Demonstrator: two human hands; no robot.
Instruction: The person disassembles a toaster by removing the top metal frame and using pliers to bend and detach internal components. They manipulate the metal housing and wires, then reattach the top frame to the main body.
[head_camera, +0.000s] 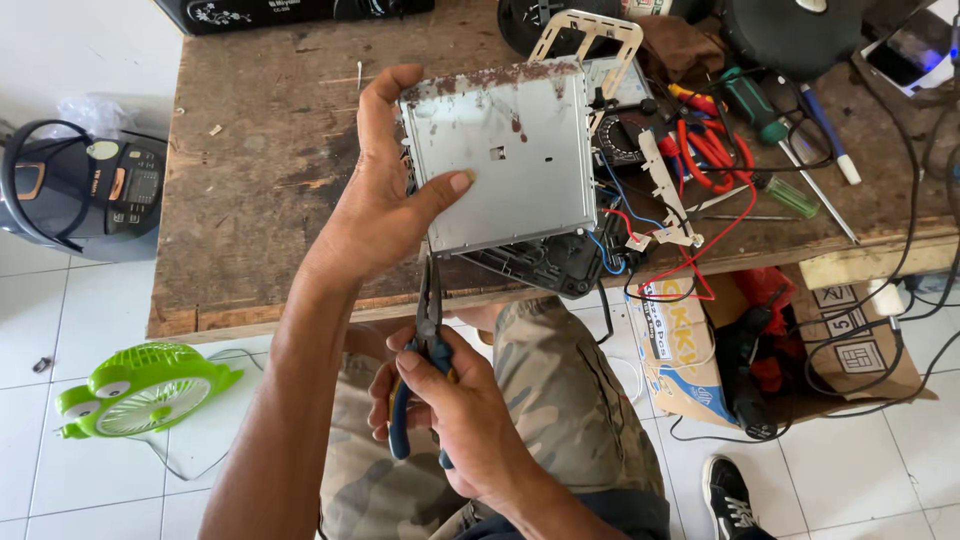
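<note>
Left hand (375, 215) clamped on the left edge of a rusty grey metal chassis (505, 150), thumb pressed flat on its face, fingers hooked behind; grip closed on it, chassis raised on edge above the near rim of the worn wooden tabletop (255, 170). Right hand (455, 410) below the chassis, over the lap, grip closed around the blue handles of long-nose pliers (425, 345), jaws pointing up and reaching the chassis's lower left corner. Right of the chassis, loose red, blue and black wires (690, 255) trailing off its side, then red-handled cutters (705, 150) and a green screwdriver (755, 105) on the tabletop. Below and right of the chassis, on the floor: an open cardboard box (680, 350) with a white side panel printed in yellow and blue, and a flattened brown carton (860, 350) bearing square white labels. Far left of the chassis, a green fan (140, 390) on the tiles.
</note>
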